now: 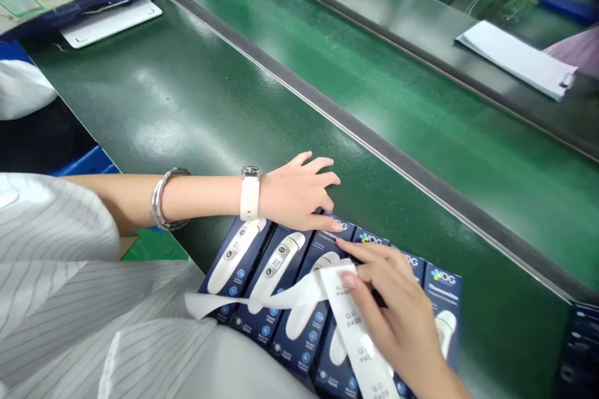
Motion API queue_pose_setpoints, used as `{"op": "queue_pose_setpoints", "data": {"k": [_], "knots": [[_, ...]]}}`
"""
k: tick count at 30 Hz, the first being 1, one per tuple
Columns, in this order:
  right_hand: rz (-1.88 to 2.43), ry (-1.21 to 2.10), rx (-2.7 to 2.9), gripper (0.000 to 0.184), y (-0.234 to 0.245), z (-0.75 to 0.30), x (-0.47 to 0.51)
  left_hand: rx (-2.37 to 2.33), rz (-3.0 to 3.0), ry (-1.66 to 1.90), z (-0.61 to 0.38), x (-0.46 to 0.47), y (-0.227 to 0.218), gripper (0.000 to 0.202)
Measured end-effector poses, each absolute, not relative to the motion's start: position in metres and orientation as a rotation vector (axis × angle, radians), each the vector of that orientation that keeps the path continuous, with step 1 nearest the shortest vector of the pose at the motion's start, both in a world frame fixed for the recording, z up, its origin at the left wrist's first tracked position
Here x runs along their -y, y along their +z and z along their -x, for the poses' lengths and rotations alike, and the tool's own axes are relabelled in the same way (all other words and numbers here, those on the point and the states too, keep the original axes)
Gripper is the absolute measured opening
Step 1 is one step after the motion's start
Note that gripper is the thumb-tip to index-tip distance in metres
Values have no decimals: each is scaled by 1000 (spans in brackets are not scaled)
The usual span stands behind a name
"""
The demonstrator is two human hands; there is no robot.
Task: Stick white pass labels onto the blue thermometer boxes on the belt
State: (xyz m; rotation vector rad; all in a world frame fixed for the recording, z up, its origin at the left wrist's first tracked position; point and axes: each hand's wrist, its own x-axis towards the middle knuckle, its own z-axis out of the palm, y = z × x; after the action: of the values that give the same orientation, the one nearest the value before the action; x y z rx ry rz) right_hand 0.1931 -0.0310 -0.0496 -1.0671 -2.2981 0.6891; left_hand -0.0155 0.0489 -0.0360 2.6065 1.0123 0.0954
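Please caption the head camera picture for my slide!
Right hand holds a Q.C. PASS strip across blue thermometer boxes; left hand touches them.

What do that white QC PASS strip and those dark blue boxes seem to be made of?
The QC PASS strip looks like thin paper or film: it curls softly, matte white. The dark blue boxes look like glossy printed card, with sheen on their faces.

We wear a pale smock (56, 262) with thin grey pinstripes and a loose, wide sleeve. A chunky silver bangle (163, 199) of linked bands circles our left forearm (206, 196), and nearer our left hand (294, 193) sits a watch (249, 199) with a white strap and small square metal case.
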Motion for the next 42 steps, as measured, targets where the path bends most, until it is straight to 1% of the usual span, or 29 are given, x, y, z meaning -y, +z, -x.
{"op": "queue_pose_setpoints", "data": {"k": [1,3,5,7,9,12,15,17,18,21,26,31,42], "knots": [[1123,751,2223,13,-47,-193,30,-1036,-2614,132,15,-50,-33,40],[1261,837,2047,19,-43,-193,30,-1111,-2578,329,11,-47,-24,37],[1387,852,1896,24,-40,-192,29,-1115,-2466,569,5,-38,-14,31],[1455,831,1805,27,-39,-190,29,-1047,-2365,691,-1,-27,-6,29],[1479,811,1764,29,-40,-189,30,-1004,-2311,683,-6,-18,-3,26],[1467,813,1747,29,-42,-188,31,-1016,-2225,606,-10,-14,-4,14],[1391,936,1712,10,-44,-191,33,-995,-2137,565,-11,-18,-7,13],[1353,1051,1688,23,-45,-192,34,-973,-2097,548,-10,-21,-9,14],[1347,1095,1684,24,-45,-193,34,-961,-2085,536,-10,-22,-9,15],[1396,1134,1682,8,-46,-194,32,-936,-2089,512,-9,-22,-11,20],[1526,1033,1667,20,-49,-193,33,-912,-2143,546,-8,-20,-12,24],[1517,969,1661,28,-51,-192,35,-932,-2093,577,-10,-20,-10,15],[1498,877,1736,27,-51,-190,34,-932,-1983,615,-10,-23,-11,9]]}}
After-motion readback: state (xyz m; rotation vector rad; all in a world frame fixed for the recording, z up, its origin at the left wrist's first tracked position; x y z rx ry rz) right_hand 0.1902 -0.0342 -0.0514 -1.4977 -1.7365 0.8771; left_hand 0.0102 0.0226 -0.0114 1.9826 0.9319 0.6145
